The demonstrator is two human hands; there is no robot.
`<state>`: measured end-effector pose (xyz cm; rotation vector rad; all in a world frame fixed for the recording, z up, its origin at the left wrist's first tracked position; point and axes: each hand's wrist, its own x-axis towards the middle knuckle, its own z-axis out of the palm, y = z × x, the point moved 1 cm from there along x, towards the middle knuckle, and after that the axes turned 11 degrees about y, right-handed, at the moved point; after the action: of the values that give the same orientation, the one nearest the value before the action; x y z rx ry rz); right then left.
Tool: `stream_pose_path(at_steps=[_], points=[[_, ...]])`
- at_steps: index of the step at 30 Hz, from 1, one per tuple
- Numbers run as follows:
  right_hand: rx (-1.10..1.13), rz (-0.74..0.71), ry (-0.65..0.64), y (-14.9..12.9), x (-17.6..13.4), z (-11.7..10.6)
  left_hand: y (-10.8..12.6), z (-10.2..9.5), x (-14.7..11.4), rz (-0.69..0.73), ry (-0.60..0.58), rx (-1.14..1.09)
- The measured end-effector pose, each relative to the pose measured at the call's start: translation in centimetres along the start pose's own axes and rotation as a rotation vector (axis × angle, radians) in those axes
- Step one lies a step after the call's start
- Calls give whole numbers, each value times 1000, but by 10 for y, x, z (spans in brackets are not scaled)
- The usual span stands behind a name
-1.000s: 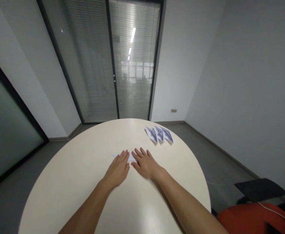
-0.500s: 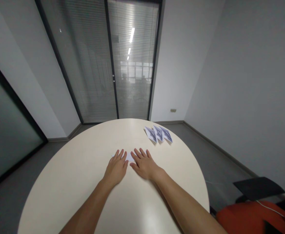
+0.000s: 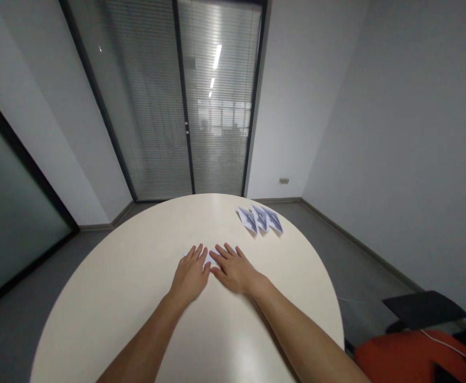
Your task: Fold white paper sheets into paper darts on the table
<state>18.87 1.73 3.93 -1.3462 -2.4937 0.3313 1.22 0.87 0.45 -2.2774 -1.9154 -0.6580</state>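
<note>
Resting palm-down with the left hand (image 3: 191, 274) and the right hand (image 3: 235, 271), both opened out with fingers a little spread, clasping nothing; cannot tell how firmly pressed. Could pull the paper (image 3: 208, 259) askew by pushing unevenly with one palm against the other, especially on so smooth and glossy a table (image 3: 137, 287). Could also put a stray crease into it by drawing fingertips across an edge hidden under them, or buckle it in the narrow gap by bringing both thumbs inward. Now lying beneath the fingers of both hands, visible mainly as a small patch between them: white, thin, apparently flat, with a slight tip just outside the left fingers (too covered to read any outline or folds). For comparison, beyond the right hand and well apart from it, three folded papers (image 3: 260, 218) in a close row, white with bluish-grey shading and raised centres.
</note>
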Motion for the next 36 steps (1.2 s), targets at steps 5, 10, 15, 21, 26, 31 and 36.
stream_pose_path(at_steps=[5,10,15,21,26,31,36], points=[[8,0,14,2,0,-4,0,-2,0,0,-3,-3],[-35,10,64,0,-1,-3,1,-4,0,-5,-31,14],[-104,-64,172,-6,-1,-5,1,-4,1,0,-33,15],[-163,-97,205,-13,1,-9,1,-4,0,-4,-23,10],[-200,-47,230,-17,3,-3,0,-4,0,5,-24,9],[-227,-13,239,-22,4,-3,-1,-4,-1,10,-7,12],[-237,-13,236,-26,4,-5,-1,-8,-1,12,-19,22]])
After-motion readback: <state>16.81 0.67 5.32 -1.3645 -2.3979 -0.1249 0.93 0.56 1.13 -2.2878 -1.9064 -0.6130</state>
